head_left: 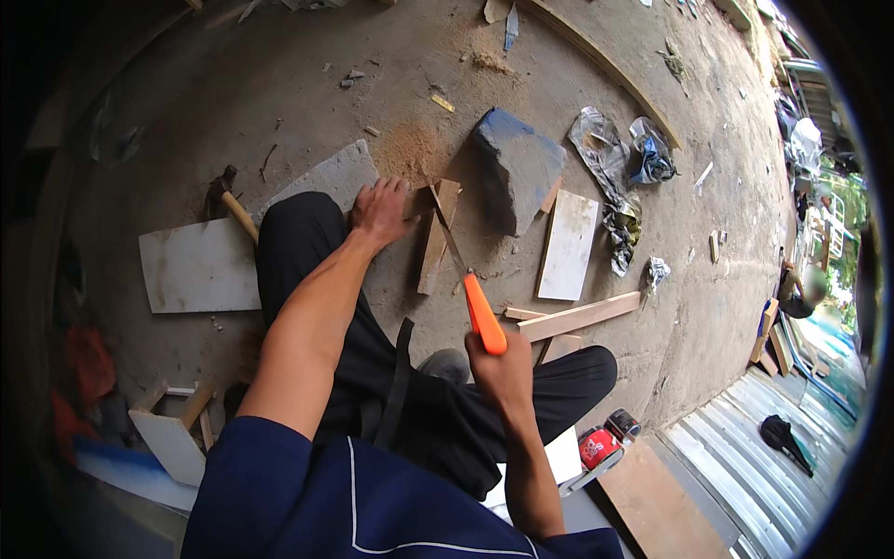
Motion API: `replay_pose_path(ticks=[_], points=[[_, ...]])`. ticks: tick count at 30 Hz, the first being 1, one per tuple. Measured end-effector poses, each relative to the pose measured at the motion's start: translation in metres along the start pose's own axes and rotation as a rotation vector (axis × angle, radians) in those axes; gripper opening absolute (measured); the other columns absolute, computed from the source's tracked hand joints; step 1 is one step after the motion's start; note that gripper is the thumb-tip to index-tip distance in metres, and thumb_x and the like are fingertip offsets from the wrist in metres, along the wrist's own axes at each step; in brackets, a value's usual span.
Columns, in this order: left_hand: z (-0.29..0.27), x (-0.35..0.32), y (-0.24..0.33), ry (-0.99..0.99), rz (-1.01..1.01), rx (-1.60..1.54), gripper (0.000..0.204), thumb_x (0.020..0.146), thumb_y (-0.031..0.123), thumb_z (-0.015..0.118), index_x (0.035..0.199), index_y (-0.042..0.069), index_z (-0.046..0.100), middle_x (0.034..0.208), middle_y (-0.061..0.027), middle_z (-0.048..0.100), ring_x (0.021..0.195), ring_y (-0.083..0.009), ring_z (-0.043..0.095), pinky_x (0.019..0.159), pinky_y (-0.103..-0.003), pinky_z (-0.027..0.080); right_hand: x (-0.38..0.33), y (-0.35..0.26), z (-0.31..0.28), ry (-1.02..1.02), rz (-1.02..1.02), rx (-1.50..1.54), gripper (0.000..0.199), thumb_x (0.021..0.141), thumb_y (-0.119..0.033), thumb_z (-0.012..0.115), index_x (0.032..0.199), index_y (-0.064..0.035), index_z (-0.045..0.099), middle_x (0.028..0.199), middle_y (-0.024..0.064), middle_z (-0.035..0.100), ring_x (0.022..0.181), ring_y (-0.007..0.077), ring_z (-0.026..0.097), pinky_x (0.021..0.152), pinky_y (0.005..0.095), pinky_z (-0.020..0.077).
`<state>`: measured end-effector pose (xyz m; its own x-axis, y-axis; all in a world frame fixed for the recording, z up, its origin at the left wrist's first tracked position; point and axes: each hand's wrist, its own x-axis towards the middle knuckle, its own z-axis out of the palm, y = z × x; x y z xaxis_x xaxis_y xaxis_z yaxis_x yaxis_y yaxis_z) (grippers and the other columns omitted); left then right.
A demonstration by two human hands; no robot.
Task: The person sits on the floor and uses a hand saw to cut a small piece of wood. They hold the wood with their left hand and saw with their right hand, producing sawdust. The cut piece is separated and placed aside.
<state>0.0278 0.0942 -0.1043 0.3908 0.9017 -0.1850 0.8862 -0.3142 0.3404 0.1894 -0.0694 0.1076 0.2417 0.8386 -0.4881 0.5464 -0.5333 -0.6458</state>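
Note:
My right hand (504,370) is closed around the orange handle of a handsaw (483,312). The saw's narrow blade points away from me and passes over a short wood block (434,252) on the ground. Whether its teeth touch the wood, I cannot tell. My left hand (380,212) rests beside my knee at the edge of a grey slab (337,173), fingers apart, with a gap between it and the block. Sawdust (411,149) lies just beyond my left fingers. To the right of the block sits a large blue-grey stone chunk (521,166).
A hammer (237,207) and a white board (197,270) lie left of my knee. On the right are another white panel (568,246), a wooden strip (582,317) and crumpled plastic (601,140). A red can (599,448) stands by my right forearm, near corrugated sheeting (745,466).

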Motion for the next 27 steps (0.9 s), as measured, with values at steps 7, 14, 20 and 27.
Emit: replay_pose_path(ticks=[7,14,20,27], points=[[-0.003,-0.032,-0.004,-0.04,0.143,0.01,0.055,0.063,0.035,0.078,0.105,0.011,0.052,0.101,-0.005,0.053,0.1,-0.0226,0.052,0.079,-0.042,0.041,0.01,-0.012,0.026,-0.032,0.066,0.102,0.027,0.079,-0.018,0.061,0.073,0.0079,0.056,0.058,0.0237,0.052,0.049,0.029,0.051,0.052,0.0394,0.0403],[-0.019,-0.053,-0.024,-0.042,0.238,0.014,0.066,0.055,0.034,0.082,0.109,0.01,0.053,0.1,-0.0051,0.052,0.099,-0.022,0.052,0.076,-0.039,0.04,-0.033,-0.026,0.061,0.042,0.136,0.167,0.029,0.08,-0.018,0.062,0.069,0.0079,0.053,0.054,0.0192,0.048,0.047,0.0198,0.044,0.05,0.037,0.038],[-0.009,-0.06,-0.01,0.049,0.095,0.012,0.06,0.065,0.04,0.077,0.11,0.009,0.053,0.102,-0.0056,0.052,0.103,-0.0219,0.05,0.083,-0.039,0.037,-0.031,-0.004,0.063,0.072,0.023,0.127,0.026,0.079,-0.018,0.062,0.071,0.0062,0.056,0.055,0.0196,0.05,0.047,0.0212,0.047,0.051,0.0361,0.0403],[-0.015,-0.085,0.056,0.038,-0.024,-0.154,0.038,0.08,0.039,0.055,0.099,0.007,0.058,0.102,-0.0096,0.057,0.102,-0.0251,0.051,0.086,-0.042,0.034,-0.079,0.037,0.013,0.059,0.032,0.17,0.023,0.078,-0.017,0.063,0.075,0.0054,0.058,0.059,0.0208,0.053,0.05,0.0267,0.053,0.054,0.036,0.0426]])
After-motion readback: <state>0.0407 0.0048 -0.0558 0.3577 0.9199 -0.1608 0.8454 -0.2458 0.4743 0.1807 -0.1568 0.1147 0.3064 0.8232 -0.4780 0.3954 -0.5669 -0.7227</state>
